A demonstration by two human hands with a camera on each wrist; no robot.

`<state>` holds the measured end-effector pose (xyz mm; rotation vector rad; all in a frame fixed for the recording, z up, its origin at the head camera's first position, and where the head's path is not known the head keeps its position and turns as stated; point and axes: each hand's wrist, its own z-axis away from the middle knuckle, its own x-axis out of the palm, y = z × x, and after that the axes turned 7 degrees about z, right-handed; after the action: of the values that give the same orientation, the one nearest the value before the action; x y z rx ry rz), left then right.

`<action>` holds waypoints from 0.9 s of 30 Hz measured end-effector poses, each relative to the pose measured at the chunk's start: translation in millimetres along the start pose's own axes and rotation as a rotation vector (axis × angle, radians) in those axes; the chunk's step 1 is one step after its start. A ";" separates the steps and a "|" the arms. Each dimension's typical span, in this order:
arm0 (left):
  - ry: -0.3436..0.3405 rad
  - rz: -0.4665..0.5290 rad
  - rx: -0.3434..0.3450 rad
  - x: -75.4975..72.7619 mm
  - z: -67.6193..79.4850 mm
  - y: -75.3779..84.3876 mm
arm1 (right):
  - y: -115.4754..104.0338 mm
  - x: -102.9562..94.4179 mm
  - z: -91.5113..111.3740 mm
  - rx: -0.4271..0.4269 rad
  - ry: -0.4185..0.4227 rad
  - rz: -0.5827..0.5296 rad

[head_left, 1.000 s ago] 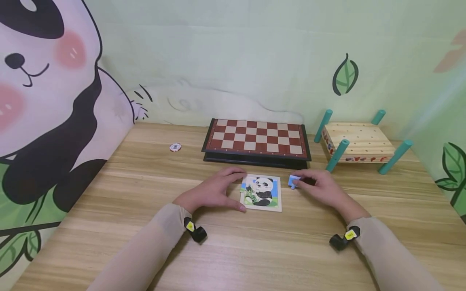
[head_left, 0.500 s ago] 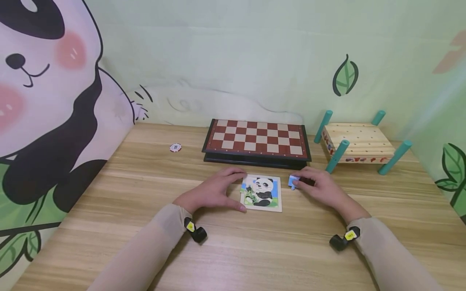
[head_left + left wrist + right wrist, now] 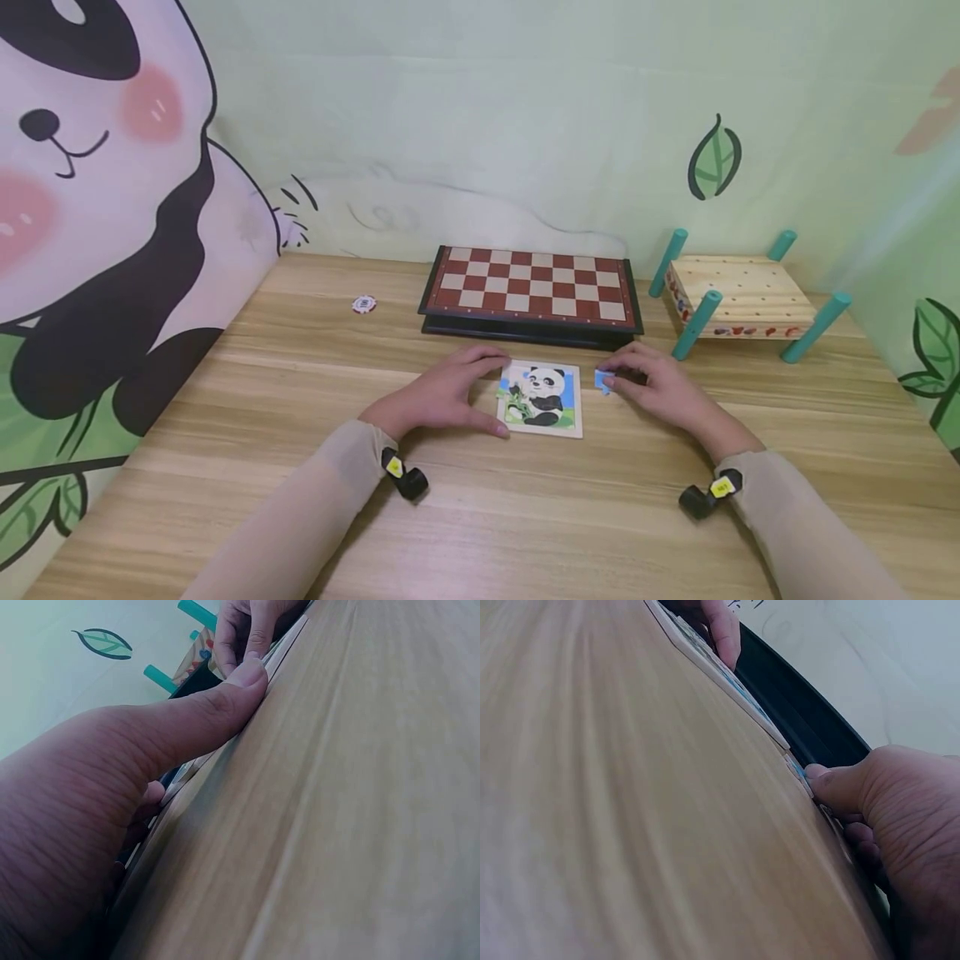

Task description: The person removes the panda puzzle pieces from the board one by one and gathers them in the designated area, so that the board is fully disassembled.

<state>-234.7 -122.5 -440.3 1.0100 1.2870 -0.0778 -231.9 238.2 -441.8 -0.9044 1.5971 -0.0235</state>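
Observation:
A square panda jigsaw puzzle [image 3: 542, 398] in a pale wooden frame lies flat on the table in the head view. My left hand [image 3: 442, 393] holds its left side, the thumb at the near corner and the fingers at the far corner. In the left wrist view the left thumb [image 3: 217, 712] rests against the frame's edge. Just right of the puzzle, my right hand [image 3: 660, 385] pinches a small blue puzzle piece [image 3: 602, 381] between thumb and fingers. That piece [image 3: 798, 771] is low at the tabletop in the right wrist view, partly hidden by the fingers.
Behind the puzzle stands a red and cream chessboard case [image 3: 532, 283]. A wooden pegboard stand [image 3: 738, 287] with teal legs is at the back right. One poker chip [image 3: 364, 304] lies at the back left. A fabric backdrop with a printed panda closes off the table's back.
The blue piece has shifted slightly towards me, and the right fingers cover more of its far edge. The left hand and the framed puzzle stay in place.

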 end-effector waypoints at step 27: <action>-0.010 -0.002 -0.012 -1.1 0.3 1.4 | 2.0 -0.5 0.5 -0.003 -0.015 -0.007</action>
<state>-234.1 -122.4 -438.6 0.9968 1.2784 -0.0769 -232.6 240.1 -442.5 -0.9100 1.5802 -0.0193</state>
